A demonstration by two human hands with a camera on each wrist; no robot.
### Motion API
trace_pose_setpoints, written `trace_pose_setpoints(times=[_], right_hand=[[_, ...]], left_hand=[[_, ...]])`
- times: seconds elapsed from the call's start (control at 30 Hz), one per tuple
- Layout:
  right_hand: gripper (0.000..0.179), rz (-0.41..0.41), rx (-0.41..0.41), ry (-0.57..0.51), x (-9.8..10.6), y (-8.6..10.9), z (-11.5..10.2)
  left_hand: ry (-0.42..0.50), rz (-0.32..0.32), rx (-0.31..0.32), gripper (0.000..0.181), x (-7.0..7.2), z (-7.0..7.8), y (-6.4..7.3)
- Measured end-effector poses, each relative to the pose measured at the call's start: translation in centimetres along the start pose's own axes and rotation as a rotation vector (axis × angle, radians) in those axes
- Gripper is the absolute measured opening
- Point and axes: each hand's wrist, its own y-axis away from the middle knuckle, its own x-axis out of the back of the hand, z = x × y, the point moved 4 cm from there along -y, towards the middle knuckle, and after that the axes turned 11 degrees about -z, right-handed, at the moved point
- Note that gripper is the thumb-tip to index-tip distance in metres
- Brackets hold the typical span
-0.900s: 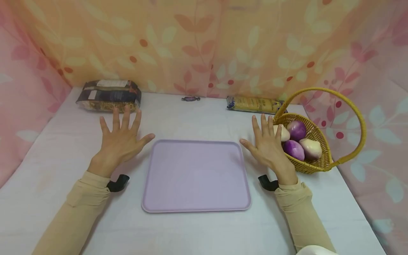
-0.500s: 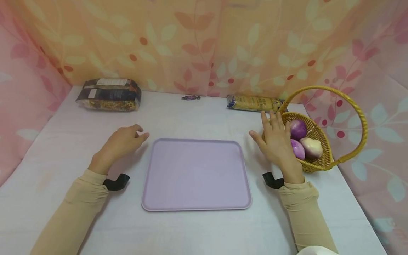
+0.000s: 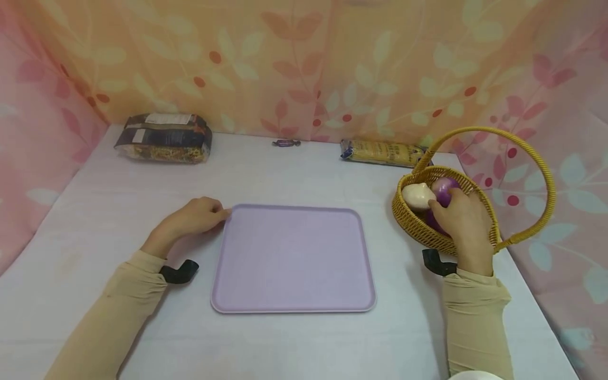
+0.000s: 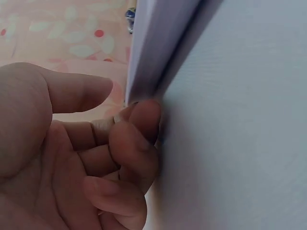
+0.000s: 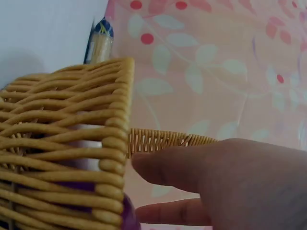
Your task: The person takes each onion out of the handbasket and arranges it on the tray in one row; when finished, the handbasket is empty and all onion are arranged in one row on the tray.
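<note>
In the head view my left hand point(image 3: 195, 217) is at the far left corner of the lilac tray point(image 3: 294, 258). Its thumb and fingertips are by the rim; in the left wrist view the fingers point(image 4: 129, 148) curl loosely beside the tray edge, the thumb apart from them. Over the wicker basket point(image 3: 418, 227) reaches my right hand point(image 3: 463, 221), fingers downward among the onions. A white onion point(image 3: 418, 196) and a purple onion point(image 3: 444, 190) show beside it; another purple one is partly covered. The right wrist view shows thumb and finger apart, with basket weave hiding part of the contents.
A dark food packet point(image 3: 163, 138) lies at the back left. A small wrapped candy point(image 3: 286, 143) sits at the back middle. A yellow noodle packet point(image 3: 382, 153) lies behind the basket, whose tall handle point(image 3: 546, 174) arches on the right. Floral curtains enclose the table.
Both hands were spread with straight fingers. My left hand has curled and moved right to the tray corner. My right hand has moved right, from the basket's side to over the onions inside.
</note>
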Motion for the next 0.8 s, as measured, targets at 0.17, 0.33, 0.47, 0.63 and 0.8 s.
trace_pose_setpoints(times=[0.17,0.33,0.47,0.63,0.8], right_hand=[[0.072,-0.068,-0.004,0.043,-0.5,-0.2,0.5],[0.071,-0.142,-0.047,0.086,-1.0,0.0,0.4],[0.064,-0.156,-0.041,0.081,-1.0,0.5,0.0],[0.050,-0.103,-0.020,0.054,-0.8,0.6,-0.1],[0.047,0.043,0.020,0.020,0.7,1.3,-0.8]], left_hand=[[0.000,-0.003,-0.031,0.031,-0.3,0.1,-0.1],[-0.031,0.018,-0.062,0.027,-0.4,0.1,-0.3],[-0.043,0.027,-0.076,0.026,-0.4,0.1,-0.4],[-0.037,0.024,-0.077,0.025,-0.4,0.0,-0.5],[-0.035,0.024,-0.073,0.026,-0.4,-0.1,-0.5]])
